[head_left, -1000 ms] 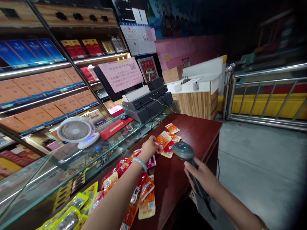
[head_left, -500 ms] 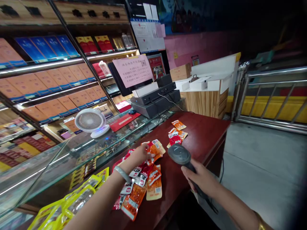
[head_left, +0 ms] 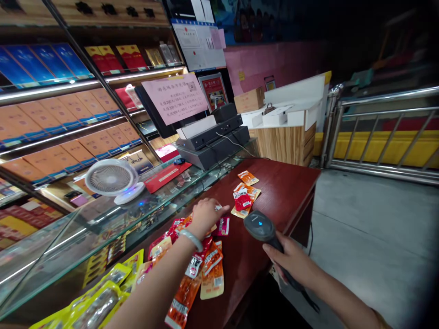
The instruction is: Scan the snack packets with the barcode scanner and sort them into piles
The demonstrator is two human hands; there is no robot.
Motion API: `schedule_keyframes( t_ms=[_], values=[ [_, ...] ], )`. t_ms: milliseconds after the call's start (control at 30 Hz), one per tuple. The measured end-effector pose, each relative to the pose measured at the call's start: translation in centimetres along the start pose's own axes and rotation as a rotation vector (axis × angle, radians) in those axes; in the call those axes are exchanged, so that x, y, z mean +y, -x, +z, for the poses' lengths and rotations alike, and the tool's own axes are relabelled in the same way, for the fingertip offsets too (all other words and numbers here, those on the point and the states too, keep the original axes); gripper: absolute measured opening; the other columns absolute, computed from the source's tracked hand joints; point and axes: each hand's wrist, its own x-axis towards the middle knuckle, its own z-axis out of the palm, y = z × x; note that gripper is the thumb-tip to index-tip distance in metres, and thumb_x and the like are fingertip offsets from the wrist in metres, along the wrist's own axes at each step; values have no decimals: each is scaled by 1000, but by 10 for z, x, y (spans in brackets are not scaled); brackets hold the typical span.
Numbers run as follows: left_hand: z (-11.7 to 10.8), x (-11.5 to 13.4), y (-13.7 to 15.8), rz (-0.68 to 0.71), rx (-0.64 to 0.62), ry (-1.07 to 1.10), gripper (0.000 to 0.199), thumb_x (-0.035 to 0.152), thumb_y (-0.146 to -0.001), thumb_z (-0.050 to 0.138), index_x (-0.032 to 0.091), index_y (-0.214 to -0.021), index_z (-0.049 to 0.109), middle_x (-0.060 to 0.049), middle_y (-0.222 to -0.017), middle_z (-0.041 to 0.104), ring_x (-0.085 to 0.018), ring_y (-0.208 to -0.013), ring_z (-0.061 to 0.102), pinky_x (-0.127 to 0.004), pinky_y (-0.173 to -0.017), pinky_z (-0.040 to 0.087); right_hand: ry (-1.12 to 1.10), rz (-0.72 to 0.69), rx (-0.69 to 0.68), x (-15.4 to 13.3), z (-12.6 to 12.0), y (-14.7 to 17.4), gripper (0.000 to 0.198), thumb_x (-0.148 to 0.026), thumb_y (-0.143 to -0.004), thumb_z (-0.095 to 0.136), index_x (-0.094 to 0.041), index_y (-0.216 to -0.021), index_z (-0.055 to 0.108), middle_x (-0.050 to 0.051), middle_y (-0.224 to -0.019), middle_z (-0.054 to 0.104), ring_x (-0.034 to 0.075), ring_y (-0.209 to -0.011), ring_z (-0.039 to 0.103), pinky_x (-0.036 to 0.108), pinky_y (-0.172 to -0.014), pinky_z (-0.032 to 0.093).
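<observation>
- Dark barcode scanner (head_left: 259, 225) is being held by the right hand (head_left: 291, 257): fingers are being wrapped round the handle, no slack visible. Blue light is being shown on the scanner head; cable (head_left: 310, 299) is being hung from the handle end.
- Scanner head is being held near the small pouch pile (head_left: 243, 202), at its near right side in view.
- Left hand (head_left: 206, 214) is being held palm down over the big packet heap (head_left: 212, 276). Fingers are being bent partway, thumb is being stuck out towards the small pile. Fingertips are being hidden, so whether a packet is being gripped cannot be told. Pale bracelet (head_left: 191, 239) is being worn on that wrist.
- Heap, red and orange packets, is being carried by the red-brown desk (head_left: 281, 183), along the glass counter (head_left: 103, 234); part is being covered by the left forearm.
- Small pile, orange packs with a red one on top, is being carried by the same desk, apart from the heap. Single orange pouch (head_left: 248, 177) is being seen just beyond it.
- Yellow packets (head_left: 103, 304) are being seen at the near left, beside the forearm.
- White fan (head_left: 111, 177) and red envelope (head_left: 167, 177) are being supported by the counter.
</observation>
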Motion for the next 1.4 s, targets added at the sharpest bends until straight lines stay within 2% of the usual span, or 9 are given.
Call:
schedule_keyframes(
  t_ms=[167,300,367,600,733,900,1100,1267,1400],
  values=[
    [28,57,-37,-78,-79,32,70,77,-77,42,17,-98,71,-19,-113,67,-34,-110,60,-42,-91,43,19,13,35,1,-9,2,41,-51,-91,49,-17,-113,45,-14,-37,43,9,-27,40,17,-32,35],
    [44,65,-56,-112,-162,110,71,75,-68,57,16,-106,67,-19,-115,67,-35,-109,61,-39,-87,45,10,21,75,5,-17,6,43,-53,-90,49,-18,-116,44,-14,-38,42,10,-29,42,17,-32,36],
    [48,61,-59,-116,-168,183,64,70,-69,61,18,-107,65,-16,-111,69,-32,-103,64,-36,-82,45,5,23,86,6,-19,7,43,-53,-90,49,-19,-117,44,-14,-39,42,10,-29,42,17,-32,36],
    [46,36,-40,-110,22,418,29,49,-86,55,22,-89,65,-6,-88,72,-17,-76,64,-25,-65,39,-17,31,69,-3,-15,8,38,-52,-89,51,-20,-108,45,-13,-37,44,9,-29,41,17,-33,37],
    [44,22,-25,-149,101,507,25,44,-86,57,19,-83,63,-3,-77,69,-14,-65,59,-23,-59,34,-56,16,2,-10,-4,8,35,-52,-89,51,-20,-103,45,-14,-38,44,8,-29,40,16,-33,36],
    [39,10,-6,-108,168,504,28,44,-86,57,17,-83,64,-5,-75,68,-14,-65,58,-24,-59,34,-117,-25,-53,-11,12,10,32,-51,-89,53,-21,-98,46,-13,-45,45,7,-30,41,16,-32,37],
    [18,-16,21,-143,73,460,32,47,-89,52,20,-97,67,-6,-87,72,-16,-74,64,-24,-64,41,-115,-40,-95,-8,22,13,36,-52,-90,53,-20,-105,46,-14,-45,43,7,-30,41,17,-33,38],
    [-1,-75,43,-247,20,226,39,46,-89,49,23,-115,65,-7,-107,72,-20,-91,67,-26,-75,45,-120,-7,-106,-3,21,14,44,-56,-87,54,-19,-109,46,-14,-45,42,7,-30,41,17,-32,37],
    [-8,-115,58,-293,-140,117,39,43,-88,49,26,-120,62,-5,-111,72,-20,-98,66,-26,-80,46,-130,2,-101,-1,17,14,44,-55,-87,54,-19,-110,46,-14,-44,41,7,-29,41,17,-31,37]
  ],
)
